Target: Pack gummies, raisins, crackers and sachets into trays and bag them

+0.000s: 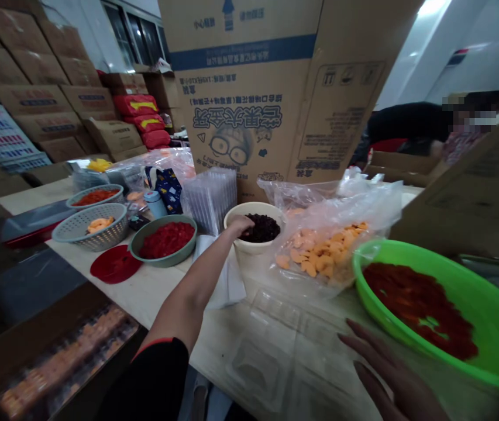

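My left hand [239,225] reaches into a cream bowl [254,248] of dark pieces [263,228]. Its fingers dip among the pieces, and what they hold is hidden. Blurred by motion, my right hand [389,374] hovers at the lower right with its fingers spread and nothing in them. Clear plastic trays [260,362] lie on the table to the left of it. Beyond it stands a bright green basin [442,257] with red pieces [420,304]. Between bowl and basin sits a clear bag [363,204] of orange pieces [319,251].
Left of the bowl are stacked clear trays [212,199], a green-grey bowl [179,256] of red pieces, a red lid [115,266] and a grey basket [71,231]. A large carton [249,76] rises behind. A person's dark sleeve [407,120] shows at the back right.
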{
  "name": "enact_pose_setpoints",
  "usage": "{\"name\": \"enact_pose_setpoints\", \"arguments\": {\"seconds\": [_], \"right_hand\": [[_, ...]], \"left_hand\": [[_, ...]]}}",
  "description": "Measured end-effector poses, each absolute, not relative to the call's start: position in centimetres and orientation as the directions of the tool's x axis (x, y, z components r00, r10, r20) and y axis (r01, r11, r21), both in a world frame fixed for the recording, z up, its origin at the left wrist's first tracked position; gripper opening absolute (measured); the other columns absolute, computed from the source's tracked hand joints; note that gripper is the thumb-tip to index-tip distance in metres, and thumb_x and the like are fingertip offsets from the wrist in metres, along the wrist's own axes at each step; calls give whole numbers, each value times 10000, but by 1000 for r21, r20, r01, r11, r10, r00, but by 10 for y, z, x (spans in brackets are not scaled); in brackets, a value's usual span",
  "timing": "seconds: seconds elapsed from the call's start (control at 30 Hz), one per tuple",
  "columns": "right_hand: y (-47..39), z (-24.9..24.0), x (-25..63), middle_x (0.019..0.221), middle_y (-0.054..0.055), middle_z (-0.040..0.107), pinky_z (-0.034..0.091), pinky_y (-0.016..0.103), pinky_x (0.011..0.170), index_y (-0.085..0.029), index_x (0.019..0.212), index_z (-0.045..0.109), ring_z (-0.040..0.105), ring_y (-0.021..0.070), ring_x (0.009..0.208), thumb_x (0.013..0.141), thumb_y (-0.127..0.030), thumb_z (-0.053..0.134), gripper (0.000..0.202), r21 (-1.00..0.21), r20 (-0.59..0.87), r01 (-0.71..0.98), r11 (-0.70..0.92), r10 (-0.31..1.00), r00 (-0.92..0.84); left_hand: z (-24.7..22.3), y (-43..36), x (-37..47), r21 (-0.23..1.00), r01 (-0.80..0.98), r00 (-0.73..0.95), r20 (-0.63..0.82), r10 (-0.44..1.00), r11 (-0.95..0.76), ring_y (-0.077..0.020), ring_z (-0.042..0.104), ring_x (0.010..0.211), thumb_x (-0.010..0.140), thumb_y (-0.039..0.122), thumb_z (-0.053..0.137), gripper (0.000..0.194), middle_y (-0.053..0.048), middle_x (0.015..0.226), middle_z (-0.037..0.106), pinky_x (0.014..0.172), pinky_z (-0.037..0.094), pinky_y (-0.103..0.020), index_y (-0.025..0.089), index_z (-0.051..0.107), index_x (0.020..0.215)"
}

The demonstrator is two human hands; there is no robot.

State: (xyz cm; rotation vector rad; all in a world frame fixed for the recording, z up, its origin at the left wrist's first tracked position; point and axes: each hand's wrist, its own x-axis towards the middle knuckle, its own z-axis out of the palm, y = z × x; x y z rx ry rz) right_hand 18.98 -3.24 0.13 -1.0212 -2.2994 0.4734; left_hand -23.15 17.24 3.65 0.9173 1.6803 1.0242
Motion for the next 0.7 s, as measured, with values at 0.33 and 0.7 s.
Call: {"name": "enact_pose_setpoints", "arguments": {"seconds": [0.33,0.7], "right_hand": [[-3,41,52,973,34,654,509,295,637,-234,1285,583,577,140,684,817,-325,646,480,-998,65,-32,57,890,-452],[33,36,54,663,-20,588,400,226,610,-182,742,585,525,120,632,833,-144,571,101,-748,106,533,394,865,-491]], "left_hand": [[67,66,-185,780,-488,27,-436,900,392,-101,624,651,855,140,670,86,-46,773,616,359,364,-67,133,589,884],[29,-24,-103,361,-759,202,-661,723,542,-138,628,702,856,75,566,72,-75,764,612,461,539,-141,116,615,889]]}}
